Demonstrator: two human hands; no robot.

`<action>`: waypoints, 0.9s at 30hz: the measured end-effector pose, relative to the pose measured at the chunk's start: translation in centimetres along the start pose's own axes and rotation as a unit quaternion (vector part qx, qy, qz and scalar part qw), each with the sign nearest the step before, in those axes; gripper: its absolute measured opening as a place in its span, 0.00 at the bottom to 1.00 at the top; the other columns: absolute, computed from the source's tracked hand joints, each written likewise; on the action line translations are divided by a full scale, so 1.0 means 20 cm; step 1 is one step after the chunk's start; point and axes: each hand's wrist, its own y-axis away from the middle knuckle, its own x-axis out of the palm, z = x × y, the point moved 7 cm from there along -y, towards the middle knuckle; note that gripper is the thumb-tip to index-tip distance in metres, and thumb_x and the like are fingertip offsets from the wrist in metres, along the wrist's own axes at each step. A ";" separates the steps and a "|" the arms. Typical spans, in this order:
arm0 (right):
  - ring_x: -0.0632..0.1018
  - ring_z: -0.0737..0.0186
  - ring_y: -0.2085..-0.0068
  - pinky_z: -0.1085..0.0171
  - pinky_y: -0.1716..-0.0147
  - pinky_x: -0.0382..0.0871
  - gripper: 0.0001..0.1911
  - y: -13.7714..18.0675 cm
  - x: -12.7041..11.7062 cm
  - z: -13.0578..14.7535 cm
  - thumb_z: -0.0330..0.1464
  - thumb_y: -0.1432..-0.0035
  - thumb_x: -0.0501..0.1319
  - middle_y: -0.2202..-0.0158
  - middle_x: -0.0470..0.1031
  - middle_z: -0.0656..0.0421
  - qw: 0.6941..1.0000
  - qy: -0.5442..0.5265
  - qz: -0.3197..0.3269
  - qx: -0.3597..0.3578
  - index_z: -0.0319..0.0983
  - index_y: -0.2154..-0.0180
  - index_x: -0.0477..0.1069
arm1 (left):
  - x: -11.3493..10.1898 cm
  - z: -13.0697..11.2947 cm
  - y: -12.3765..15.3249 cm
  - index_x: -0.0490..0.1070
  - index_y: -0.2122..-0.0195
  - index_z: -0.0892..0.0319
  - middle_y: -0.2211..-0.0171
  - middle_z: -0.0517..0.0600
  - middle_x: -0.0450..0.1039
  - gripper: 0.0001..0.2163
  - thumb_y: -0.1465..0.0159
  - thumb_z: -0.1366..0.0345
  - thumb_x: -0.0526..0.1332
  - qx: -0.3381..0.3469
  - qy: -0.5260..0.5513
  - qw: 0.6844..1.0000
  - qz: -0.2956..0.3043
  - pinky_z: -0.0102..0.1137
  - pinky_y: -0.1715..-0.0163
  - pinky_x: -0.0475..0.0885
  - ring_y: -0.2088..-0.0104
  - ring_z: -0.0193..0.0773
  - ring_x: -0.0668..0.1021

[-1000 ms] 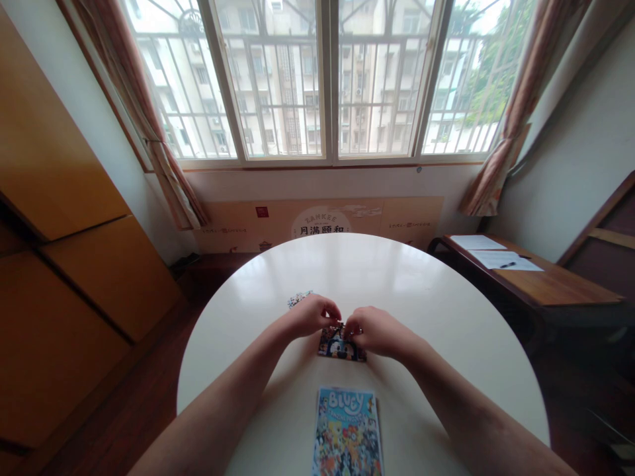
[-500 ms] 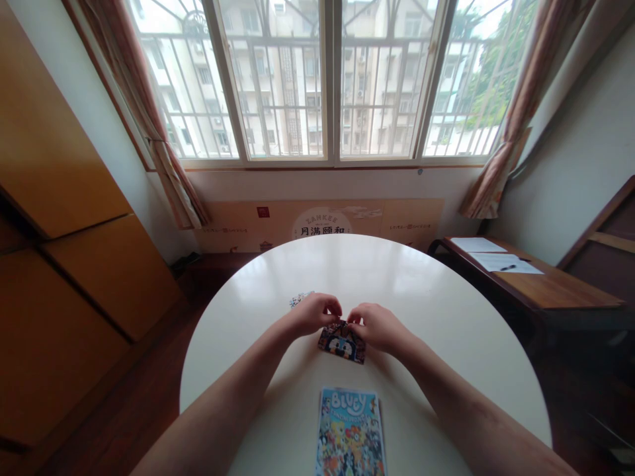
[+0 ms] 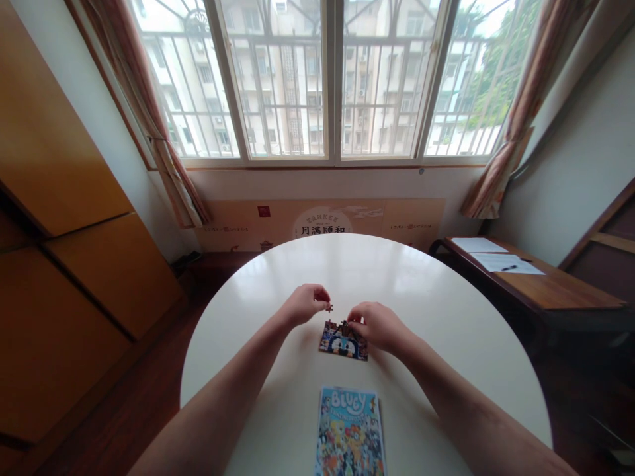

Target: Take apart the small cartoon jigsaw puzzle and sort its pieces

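Observation:
A partly assembled jigsaw puzzle (image 3: 344, 344) with a blue cartoon dog face lies flat on the white table, its top edge uneven. Just beyond its upper left corner, my left hand (image 3: 308, 303) pinches a small jigsaw piece (image 3: 330, 308) between thumb and fingertips, held apart from the puzzle. My right hand (image 3: 377, 324) rests at the upper right of the puzzle, with its fingers curled closed on that edge. Its fingertips partly cover the pieces there.
Closer to me lies a colourful Bluey picture sheet (image 3: 350, 430) on the round white table (image 3: 238, 383). To the right, a wooden bench (image 3: 560, 284) carries papers (image 3: 506, 263) and a pen. Windows and a printed board stand beyond the table.
My left hand has drawn up and left from the puzzle's top edge, and a piece now shows in its fingertips. The loose pieces behind that hand are now hidden. My right hand stays put.

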 end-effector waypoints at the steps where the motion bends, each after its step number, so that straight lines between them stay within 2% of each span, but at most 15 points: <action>1: 0.77 0.61 0.58 0.66 0.61 0.64 0.11 0.00 0.00 0.00 0.34 0.41 0.59 0.60 0.80 0.58 1.000 -0.001 -0.003 -0.001 0.43 0.61 0.80 | -0.04 0.01 0.00 0.76 0.69 0.61 0.70 0.50 0.79 0.04 0.45 0.68 0.63 -0.017 0.000 1.000 -0.021 0.29 0.68 0.72 0.69 0.38 0.79; 5: 0.76 0.62 0.59 0.67 0.61 0.64 0.12 -0.01 0.02 -0.02 0.33 0.41 0.58 0.59 0.80 0.58 1.000 -0.008 -0.001 -0.004 0.43 0.61 0.79 | -0.23 0.06 0.02 0.76 0.69 0.60 0.68 0.50 0.79 0.04 0.44 0.69 0.62 -0.074 -0.107 0.985 -0.109 0.29 0.67 0.71 0.67 0.38 0.78; 7: 0.77 0.62 0.59 0.67 0.60 0.64 0.12 -0.01 0.02 -0.02 0.33 0.41 0.57 0.59 0.80 0.58 1.000 -0.010 0.001 -0.002 0.43 0.61 0.79 | -0.29 0.10 0.02 0.77 0.68 0.59 0.68 0.50 0.79 0.05 0.44 0.68 0.62 -0.100 -0.173 0.972 -0.123 0.29 0.66 0.70 0.66 0.39 0.78; 12: 0.77 0.62 0.58 0.67 0.59 0.65 0.13 -0.01 0.02 -0.03 0.32 0.41 0.57 0.58 0.80 0.58 1.000 -0.015 -0.001 -0.001 0.43 0.60 0.79 | -0.31 0.19 0.01 0.78 0.66 0.58 0.66 0.50 0.80 0.06 0.44 0.67 0.62 -0.140 -0.219 0.959 -0.109 0.28 0.67 0.68 0.65 0.39 0.78; 16: 0.77 0.61 0.58 0.67 0.60 0.65 0.13 -0.01 0.02 -0.03 0.33 0.41 0.57 0.59 0.80 0.58 1.000 -0.022 -0.002 0.003 0.43 0.60 0.79 | -0.31 0.18 0.01 0.78 0.65 0.57 0.64 0.49 0.80 0.07 0.42 0.67 0.61 -0.130 -0.244 0.953 -0.126 0.29 0.64 0.69 0.63 0.40 0.78; 20: 0.78 0.62 0.60 0.67 0.62 0.65 0.13 -0.02 0.02 -0.03 0.33 0.41 0.57 0.60 0.81 0.59 0.999 -0.031 -0.009 0.006 0.44 0.60 0.79 | -0.24 0.04 0.02 0.80 0.64 0.57 0.63 0.50 0.79 0.08 0.39 0.66 0.61 -0.035 -0.248 0.960 -0.123 0.29 0.61 0.70 0.62 0.40 0.78; 24: 0.78 0.63 0.60 0.67 0.62 0.65 0.12 -0.01 0.02 -0.03 0.33 0.41 0.58 0.60 0.81 0.60 0.999 -0.042 -0.015 0.004 0.45 0.60 0.79 | -0.06 -0.13 0.05 0.81 0.67 0.57 0.64 0.50 0.78 0.08 0.39 0.63 0.62 0.085 -0.206 0.974 -0.038 0.30 0.61 0.70 0.64 0.39 0.78; 27: 0.78 0.62 0.60 0.67 0.63 0.65 0.13 -0.01 0.01 -0.03 0.33 0.41 0.57 0.60 0.81 0.60 0.999 -0.041 -0.020 0.004 0.45 0.60 0.80 | 0.04 -0.18 0.07 0.81 0.67 0.56 0.64 0.50 0.78 0.07 0.40 0.62 0.63 0.116 -0.186 0.976 0.014 0.29 0.62 0.69 0.63 0.39 0.78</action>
